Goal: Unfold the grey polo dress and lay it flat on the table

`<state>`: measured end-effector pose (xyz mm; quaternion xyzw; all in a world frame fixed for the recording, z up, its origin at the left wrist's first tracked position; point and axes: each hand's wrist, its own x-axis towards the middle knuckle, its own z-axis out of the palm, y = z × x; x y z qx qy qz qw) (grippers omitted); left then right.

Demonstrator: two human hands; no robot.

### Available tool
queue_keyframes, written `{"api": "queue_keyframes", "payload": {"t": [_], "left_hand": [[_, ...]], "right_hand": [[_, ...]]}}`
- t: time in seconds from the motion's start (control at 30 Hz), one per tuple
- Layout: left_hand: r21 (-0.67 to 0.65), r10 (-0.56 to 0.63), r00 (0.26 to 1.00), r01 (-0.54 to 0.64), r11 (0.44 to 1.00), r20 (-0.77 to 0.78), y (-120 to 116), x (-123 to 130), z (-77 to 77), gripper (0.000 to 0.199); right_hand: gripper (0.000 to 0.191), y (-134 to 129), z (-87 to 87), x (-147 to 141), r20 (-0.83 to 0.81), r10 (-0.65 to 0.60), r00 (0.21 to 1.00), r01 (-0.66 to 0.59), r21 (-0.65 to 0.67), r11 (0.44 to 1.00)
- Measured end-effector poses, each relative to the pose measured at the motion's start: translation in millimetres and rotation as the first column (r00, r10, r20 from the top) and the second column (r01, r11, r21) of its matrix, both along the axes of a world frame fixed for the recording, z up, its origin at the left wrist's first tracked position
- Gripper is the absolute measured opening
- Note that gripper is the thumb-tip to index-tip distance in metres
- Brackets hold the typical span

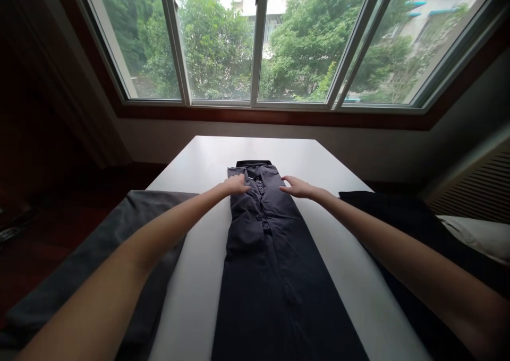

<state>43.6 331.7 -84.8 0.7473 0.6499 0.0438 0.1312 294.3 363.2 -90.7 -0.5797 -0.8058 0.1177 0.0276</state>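
Note:
A long dark garment (274, 265) lies lengthwise on the white table, with several small buttons along an opening near its far end. A black band edges that far end; whether this is a shirt or trousers I cannot tell. My left hand (238, 184) rests over the garment's upper left part, thumb apart from the bent fingers. At the upper right edge is my right hand (295, 186), its thumb and fingers apart and the tips at the cloth. Neither hand visibly grips the fabric.
Grey folded cloth (111, 244) hangs over the table's left side, and black cloth (390, 217) lies over the right. The white table (255, 146) ends before a wall with a wide window (255, 48). A slatted panel (478, 175) stands at far right.

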Motion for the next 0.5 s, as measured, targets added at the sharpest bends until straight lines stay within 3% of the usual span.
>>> {"api": "queue_keyframes", "payload": {"t": [0.27,0.5], "left_hand": [[0.088,0.086,0.994,-0.079,0.993,-0.072,40.5,25.7,-15.0,0.05],[0.152,0.118,0.988,-0.103,0.983,-0.094,65.1,33.6,-30.1,0.035]], "right_hand": [[0.056,16.5,-6.2,-49.0,0.091,0.091,0.992,-0.097,0.053,0.994],[0.063,38.2,-32.8,-78.5,0.119,0.063,0.991,-0.067,0.029,0.997]]}}
